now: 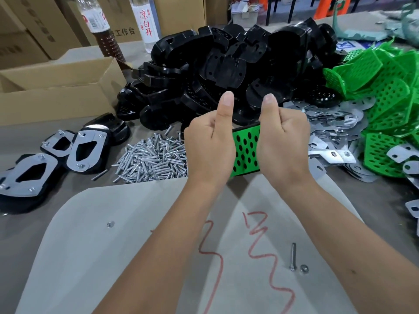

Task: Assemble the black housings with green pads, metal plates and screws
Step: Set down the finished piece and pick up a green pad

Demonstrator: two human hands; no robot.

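Both hands hold one black housing with a perforated green pad (246, 150) set in it, above the table's middle. My left hand (209, 143) grips its left side and my right hand (283, 141) grips its right side, both thumbs pointing up. The hands hide most of the housing. Behind them lies a big heap of black housings (226, 64). Loose screws (154, 159) are piled to the left. Metal plates (335, 123) are spread to the right, beside a heap of green pads (390, 105). Three assembled housings with plates and screws (84, 150) lie at far left.
An open cardboard box (56, 87) stands at the back left, with two bottles (145, 21) behind it. A grey sheet with red scribbles (136, 245) covers the near table; a single screw (293, 257) and a nut (304, 268) lie on it.
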